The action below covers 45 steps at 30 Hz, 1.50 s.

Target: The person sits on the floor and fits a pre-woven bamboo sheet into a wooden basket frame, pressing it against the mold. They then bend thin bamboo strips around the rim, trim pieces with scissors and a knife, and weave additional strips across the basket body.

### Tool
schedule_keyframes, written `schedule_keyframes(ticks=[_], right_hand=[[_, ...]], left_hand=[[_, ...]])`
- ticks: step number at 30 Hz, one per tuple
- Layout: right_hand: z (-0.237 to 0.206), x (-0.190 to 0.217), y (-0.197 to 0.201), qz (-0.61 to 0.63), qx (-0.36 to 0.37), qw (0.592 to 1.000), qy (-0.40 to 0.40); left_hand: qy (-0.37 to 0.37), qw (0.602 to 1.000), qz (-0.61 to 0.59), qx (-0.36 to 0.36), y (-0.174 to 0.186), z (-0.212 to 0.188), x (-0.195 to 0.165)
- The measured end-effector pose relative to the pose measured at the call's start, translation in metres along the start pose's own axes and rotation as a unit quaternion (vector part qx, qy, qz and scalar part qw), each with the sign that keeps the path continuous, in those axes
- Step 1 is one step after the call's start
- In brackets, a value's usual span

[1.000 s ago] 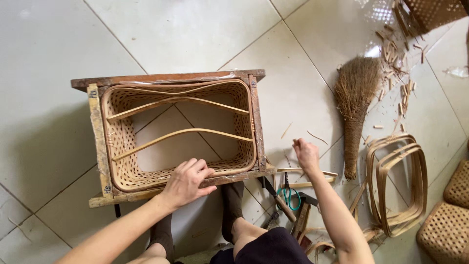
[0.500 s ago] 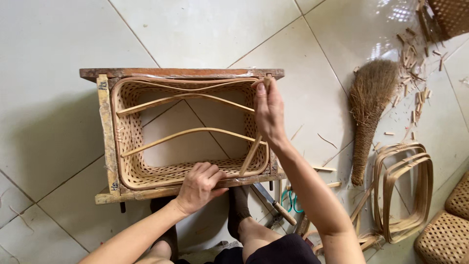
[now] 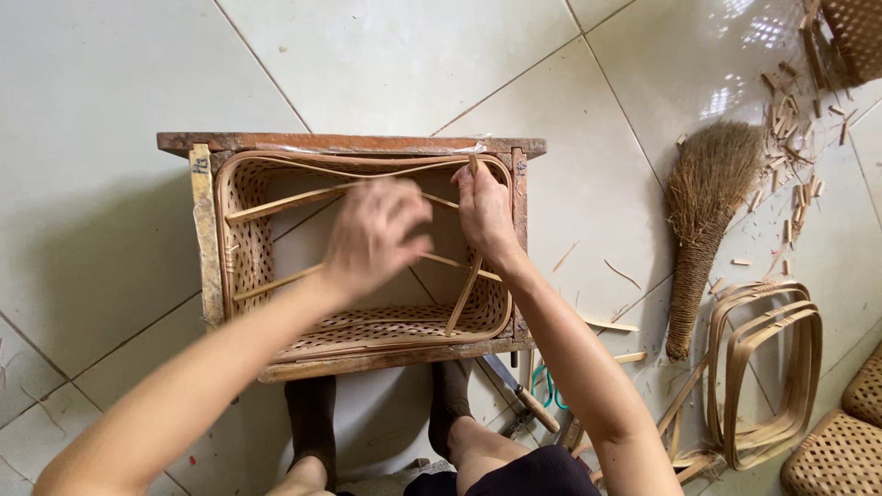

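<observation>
Centrally, a woven bamboo basket (image 3: pixel 367 321) sits inside a wooden frame (image 3: pixel 349 144) on the tiled floor (image 3: pixel 119 83). The right hand (image 3: pixel 484 213) pinches a bamboo strip (image 3: pixel 462 296) at its far rim; the blurred left hand (image 3: pixel 375 236) hovers over it, its fingers' spread unclear. A broom (image 3: pixel 703 211) lies well apart.

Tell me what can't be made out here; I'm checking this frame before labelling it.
- Head view: left hand is motion-blurred, so its grip is unclear.
- Right hand fingers curl over a thin bamboo strip; the contact is hidden.
- Woven rectangular bamboo basket interior is partly covered by both hands.
- Brown woven piece is cut off by the top-right edge.
</observation>
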State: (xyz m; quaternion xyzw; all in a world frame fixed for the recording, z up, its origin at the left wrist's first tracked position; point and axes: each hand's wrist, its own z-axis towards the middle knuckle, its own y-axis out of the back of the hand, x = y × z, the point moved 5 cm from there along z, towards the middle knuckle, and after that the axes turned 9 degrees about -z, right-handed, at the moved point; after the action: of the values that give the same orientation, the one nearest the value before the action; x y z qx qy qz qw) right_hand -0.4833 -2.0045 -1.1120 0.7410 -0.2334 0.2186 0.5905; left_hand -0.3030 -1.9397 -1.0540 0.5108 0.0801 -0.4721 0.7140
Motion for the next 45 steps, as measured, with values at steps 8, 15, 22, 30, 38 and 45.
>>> schedule_keyframes(ticks=[8, 15, 22, 30, 38, 45], right_hand=[[-0.015, -0.002, 0.006, 0.057, -0.019, 0.998, -0.035], [-0.013, 0.010, -0.004, 0.110, -0.010, 0.993, -0.044], [-0.014, 0.018, -0.003, 0.005, -0.025, 0.998, 0.051], [-0.016, 0.030, -0.041, -0.096, 0.014, 0.992, 0.083], [-0.010, 0.017, -0.051, -0.197, 0.055, 0.977, 0.060], [-0.006, 0.021, -0.064, -0.244, 0.043, 0.967, 0.063]], left_hand=[[0.081, 0.995, 0.059, -0.002, -0.019, 0.026, 0.063], [0.104, 0.994, 0.017, 0.001, -0.006, 0.027, 0.066], [0.162, 0.986, -0.038, -0.026, 0.003, 0.031, 0.072], [0.191, 0.976, -0.071, -0.070, 0.013, 0.017, 0.074], [0.193, 0.979, -0.055, -0.040, 0.012, 0.022, 0.079], [0.195, 0.979, -0.045, -0.045, 0.018, 0.031, 0.073]])
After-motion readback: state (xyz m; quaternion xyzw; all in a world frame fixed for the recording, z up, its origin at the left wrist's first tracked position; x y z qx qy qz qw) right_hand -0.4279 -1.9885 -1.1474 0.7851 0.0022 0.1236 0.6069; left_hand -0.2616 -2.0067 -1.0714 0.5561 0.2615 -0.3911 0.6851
